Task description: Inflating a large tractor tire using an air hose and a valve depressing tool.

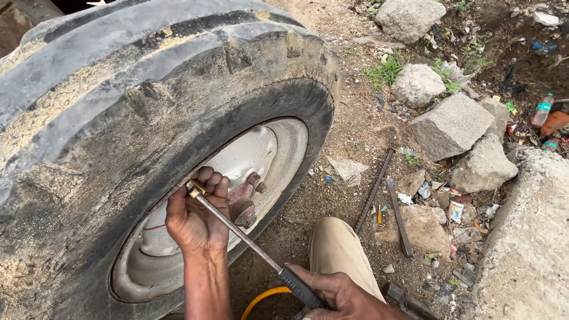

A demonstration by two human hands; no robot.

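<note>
A large muddy tyre point(136, 89) stands upright on the left, with a grey-white metal rim point(261, 157) and rusty wheel nuts point(252, 184). My left hand point(195, 216) is pressed against the rim's edge, fingers closed around the brass tip point(194, 189) of a long metal air chuck rod point(237, 228). My right hand point(344, 296) grips the rod's black handle point(299, 287) at the bottom. A yellow hose point(261, 299) curves away below the handle. My knee in beige trousers point(338, 249) is beside the right hand.
Dirt ground point(349, 130) lies right of the tyre. Two rusty metal bars point(385, 201) lie on it. Several grey rocks point(453, 124), scattered litter and plastic bottles point(542, 109) sit beyond. A concrete slab point(527, 249) fills the lower right.
</note>
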